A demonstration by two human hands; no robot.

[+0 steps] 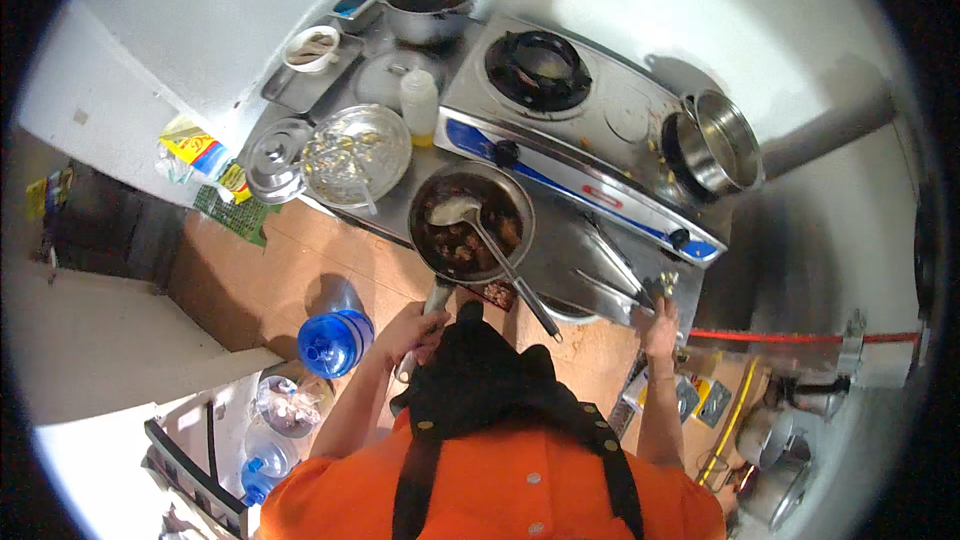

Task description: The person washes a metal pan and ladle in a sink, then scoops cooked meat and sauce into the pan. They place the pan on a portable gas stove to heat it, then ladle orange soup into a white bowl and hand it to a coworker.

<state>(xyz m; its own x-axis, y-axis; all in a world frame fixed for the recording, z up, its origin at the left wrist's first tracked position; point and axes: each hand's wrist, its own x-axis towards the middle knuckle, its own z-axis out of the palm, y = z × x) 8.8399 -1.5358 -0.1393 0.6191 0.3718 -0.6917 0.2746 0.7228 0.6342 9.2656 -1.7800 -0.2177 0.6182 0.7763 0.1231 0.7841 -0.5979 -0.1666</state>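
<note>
My left hand (420, 334) is closed around the handle of a frying pan (533, 221). The pan holds dark brown sauce with chunks of food (457, 249), and a metal ladle (504, 259) lies in it with its handle over the rim. At the right end of the steel counter, my right hand (660, 326) is at the handle end of metal tongs (619, 259); whether its fingers grip them I cannot tell. Left of the pan is a large round metal bowl (397, 136) with food residue, beside a squeeze bottle (419, 101) of yellowish liquid.
Behind the pan stands a gas stove (600, 127) with a black burner (538, 71) and a steel pot (724, 142). A deep grey pot (429, 22), a white bowl (311, 49) and a metal lid (277, 157) stand at the left. A blue water jug (335, 343) is on the floor.
</note>
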